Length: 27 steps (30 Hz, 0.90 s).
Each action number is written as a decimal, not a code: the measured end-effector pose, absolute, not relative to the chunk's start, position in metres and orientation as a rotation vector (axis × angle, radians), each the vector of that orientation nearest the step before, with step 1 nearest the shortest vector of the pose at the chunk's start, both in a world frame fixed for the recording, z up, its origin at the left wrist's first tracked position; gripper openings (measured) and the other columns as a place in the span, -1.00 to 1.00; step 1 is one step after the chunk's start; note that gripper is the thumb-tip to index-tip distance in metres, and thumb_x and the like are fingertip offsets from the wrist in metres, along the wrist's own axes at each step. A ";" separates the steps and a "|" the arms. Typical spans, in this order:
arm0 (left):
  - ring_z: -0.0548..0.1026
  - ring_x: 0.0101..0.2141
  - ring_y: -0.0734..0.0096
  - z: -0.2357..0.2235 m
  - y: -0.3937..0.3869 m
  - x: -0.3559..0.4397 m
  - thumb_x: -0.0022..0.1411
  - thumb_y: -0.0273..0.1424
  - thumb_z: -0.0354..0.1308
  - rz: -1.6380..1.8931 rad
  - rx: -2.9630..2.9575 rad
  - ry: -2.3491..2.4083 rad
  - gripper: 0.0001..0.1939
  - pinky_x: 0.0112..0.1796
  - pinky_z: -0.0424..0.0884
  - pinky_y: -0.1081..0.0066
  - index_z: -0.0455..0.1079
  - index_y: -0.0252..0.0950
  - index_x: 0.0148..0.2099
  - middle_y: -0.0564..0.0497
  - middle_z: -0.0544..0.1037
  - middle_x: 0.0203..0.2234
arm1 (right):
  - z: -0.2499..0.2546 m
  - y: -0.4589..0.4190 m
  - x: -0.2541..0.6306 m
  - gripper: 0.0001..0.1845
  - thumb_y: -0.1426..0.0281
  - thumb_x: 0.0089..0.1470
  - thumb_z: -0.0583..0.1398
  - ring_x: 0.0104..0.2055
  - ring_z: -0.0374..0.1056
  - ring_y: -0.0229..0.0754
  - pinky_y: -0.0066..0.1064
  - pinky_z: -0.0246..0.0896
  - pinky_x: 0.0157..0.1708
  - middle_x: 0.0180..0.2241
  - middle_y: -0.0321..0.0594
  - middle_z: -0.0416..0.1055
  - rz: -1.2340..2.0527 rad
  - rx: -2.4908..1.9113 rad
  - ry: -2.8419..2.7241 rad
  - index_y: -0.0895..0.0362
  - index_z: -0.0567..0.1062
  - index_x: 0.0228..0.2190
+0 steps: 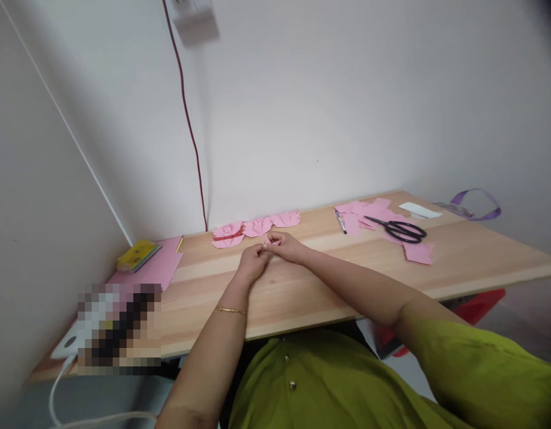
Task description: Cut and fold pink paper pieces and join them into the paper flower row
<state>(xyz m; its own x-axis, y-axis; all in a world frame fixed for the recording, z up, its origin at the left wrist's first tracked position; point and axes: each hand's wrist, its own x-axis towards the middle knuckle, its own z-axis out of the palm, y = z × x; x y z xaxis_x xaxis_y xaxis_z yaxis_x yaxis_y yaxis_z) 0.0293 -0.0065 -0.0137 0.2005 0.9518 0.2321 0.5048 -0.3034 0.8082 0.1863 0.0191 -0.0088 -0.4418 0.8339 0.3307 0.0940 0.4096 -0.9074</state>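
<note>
My left hand [253, 262] and my right hand [285, 246] meet over the middle of the wooden table [302, 292]. Between their fingertips is a small piece of pink paper [269, 241], mostly hidden by the fingers. Both hands are closed on it, thumbs and forefingers pinched together. Just behind them, along the wall, lie several folded pink paper shapes with cut, petal-like edges [257, 226]. One at the left has a red strip [228, 236] across it.
Black-handled scissors [403, 231] rest on pink paper scraps [360, 210] at the right, beside a pen [340, 221]. A white strip [419, 210] and a purple band [492, 208] lie farther right. At left are pink sheets [170, 262], a yellow pack [136, 255] and a white power strip [70, 339].
</note>
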 end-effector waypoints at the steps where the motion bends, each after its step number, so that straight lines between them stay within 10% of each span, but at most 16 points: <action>1: 0.21 -0.53 0.51 -0.013 -0.007 0.029 0.03 -0.41 0.06 0.993 1.905 1.353 -0.87 -0.47 0.11 0.48 0.40 -0.35 -0.43 0.12 0.30 -0.62 | -0.009 0.019 0.186 -0.69 0.15 -0.05 0.23 -0.42 0.23 -0.27 -0.42 0.14 -0.34 -0.47 -0.32 0.34 1.101 -0.798 -1.818 0.16 0.40 -0.44; 27: 0.20 -0.55 0.50 -0.014 -0.007 0.030 0.03 -0.37 0.07 1.014 1.909 1.362 -0.87 -0.47 0.09 0.47 0.38 -0.32 -0.46 0.13 0.29 -0.64 | -0.012 0.021 0.186 -0.69 0.15 -0.05 0.23 -0.39 0.26 -0.25 -0.41 0.16 -0.31 -0.46 -0.30 0.36 1.079 -0.805 -1.813 0.17 0.41 -0.44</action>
